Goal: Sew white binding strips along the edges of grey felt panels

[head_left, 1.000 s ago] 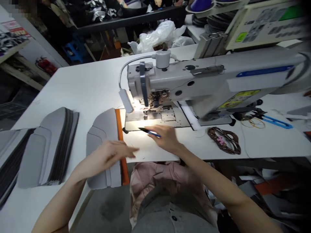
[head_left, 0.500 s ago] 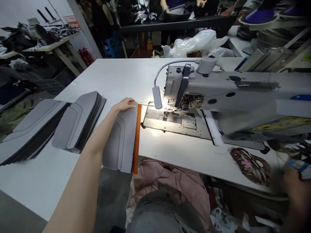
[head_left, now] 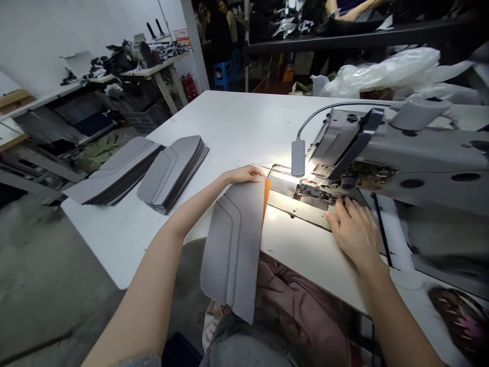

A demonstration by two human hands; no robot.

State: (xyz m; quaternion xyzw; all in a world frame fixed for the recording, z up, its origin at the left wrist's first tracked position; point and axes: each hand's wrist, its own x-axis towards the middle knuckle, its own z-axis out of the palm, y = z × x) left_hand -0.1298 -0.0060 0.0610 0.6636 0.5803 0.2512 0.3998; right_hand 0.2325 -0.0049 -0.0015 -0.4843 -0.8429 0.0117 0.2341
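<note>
My left hand (head_left: 247, 174) grips the top edge of a grey padded panel (head_left: 237, 244), thumb on its face. The panel hangs partly over the table's front edge, and an orange strip (head_left: 266, 196) shows along its right side. My right hand (head_left: 353, 227) lies on the sewing machine's bed, fingertips close to the presser foot (head_left: 315, 193), with nothing visible in it. The sewing machine (head_left: 355, 137) stands at the right, its needle area lit by a small lamp (head_left: 298, 158).
Two stacks of grey panels, one (head_left: 173, 171) nearer and one (head_left: 118, 171) farther left, lie on the white table (head_left: 237, 117). A brown item with a pink figure (head_left: 464, 323) is at the lower right. White plastic bags (head_left: 385, 74) sit behind the table. People are in the background.
The view has swung left. My right hand has come from the far right to the machine bed. My left hand still holds the panel, now tilted, with less of the orange strip showing.
</note>
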